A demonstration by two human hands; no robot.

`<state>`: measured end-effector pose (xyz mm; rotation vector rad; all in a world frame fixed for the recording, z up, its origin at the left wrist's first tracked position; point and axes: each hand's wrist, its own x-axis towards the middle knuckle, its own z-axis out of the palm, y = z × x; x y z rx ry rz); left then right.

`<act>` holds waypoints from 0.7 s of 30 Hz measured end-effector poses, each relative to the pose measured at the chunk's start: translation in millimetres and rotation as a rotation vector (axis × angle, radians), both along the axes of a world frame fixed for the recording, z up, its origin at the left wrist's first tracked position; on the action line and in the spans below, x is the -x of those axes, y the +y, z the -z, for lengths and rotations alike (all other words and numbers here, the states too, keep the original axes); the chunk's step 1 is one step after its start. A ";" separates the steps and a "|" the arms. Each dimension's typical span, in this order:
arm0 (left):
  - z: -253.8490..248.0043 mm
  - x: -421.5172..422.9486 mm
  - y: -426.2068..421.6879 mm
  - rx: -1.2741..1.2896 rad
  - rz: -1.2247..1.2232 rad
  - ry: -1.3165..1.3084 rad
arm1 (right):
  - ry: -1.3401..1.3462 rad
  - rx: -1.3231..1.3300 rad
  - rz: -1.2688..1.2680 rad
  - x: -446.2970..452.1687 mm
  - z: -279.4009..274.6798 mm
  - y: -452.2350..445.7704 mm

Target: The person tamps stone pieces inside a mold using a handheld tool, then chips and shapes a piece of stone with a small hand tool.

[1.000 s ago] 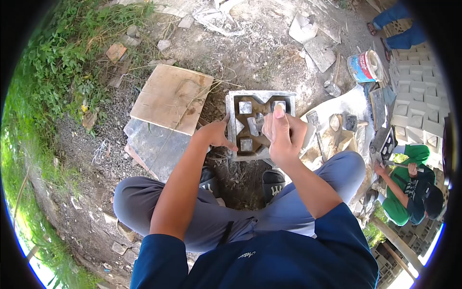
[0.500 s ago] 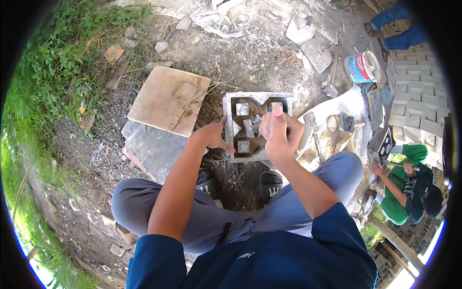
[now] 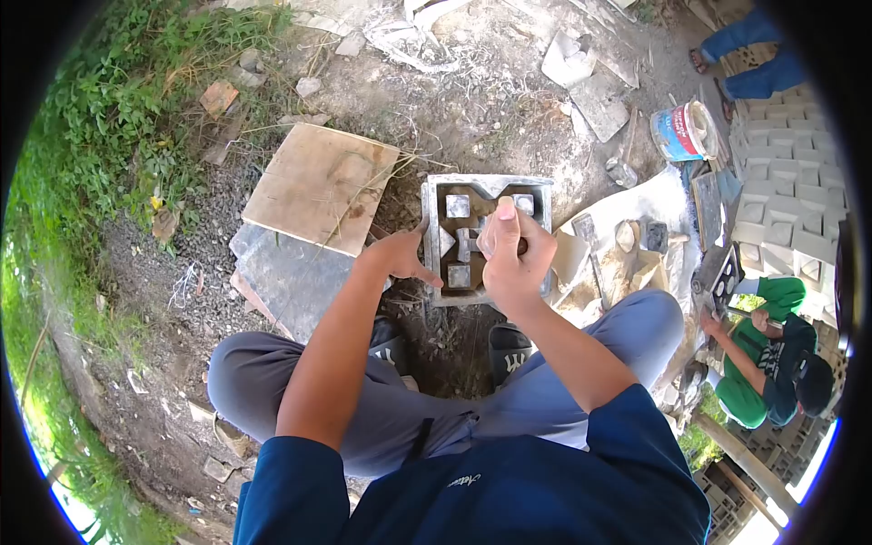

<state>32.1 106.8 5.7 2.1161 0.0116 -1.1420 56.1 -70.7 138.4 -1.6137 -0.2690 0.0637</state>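
Note:
A grey rectangular mould lies on the ground in front of my feet, with square blocks and pointed pieces inside its frame. My left hand rests against the mould's left wall, thumb and fingers apart. Over the right half of the mould, my right hand is closed in a fist, thumb on top, around the upright end of a tool. A small metal head shows inside the mould just left of that fist; the fist hides most of the tool.
A brown board lies over a grey slab at the left. To the right are a white sack with tools and a paint bucket. A co-worker sits at the far right; another person's legs show above.
My right fist has moved left, toward the middle of the mould, with the tool in it. More of the upper right block is uncovered. My left hand has stayed at the mould's wall.

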 end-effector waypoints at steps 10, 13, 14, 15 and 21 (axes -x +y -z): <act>-1.3 3.4 0.9 -0.033 0.009 -0.032 | 0.002 0.038 0.051 10.1 -8.0 -1.4; -0.9 9.1 0.4 0.011 -0.018 -0.075 | 0.036 -0.039 0.033 23.5 -8.7 -3.0; -3.6 7.3 0.9 0.015 -0.014 -0.052 | 0.014 0.015 0.046 23.2 5.6 -1.3; -4.8 4.1 0.9 0.019 -0.005 -0.033 | -0.011 0.069 0.063 20.3 5.9 2.8; -14.6 4.3 0.9 0.003 -0.001 -0.030 | -0.041 0.028 -0.053 21.5 -12.2 -2.3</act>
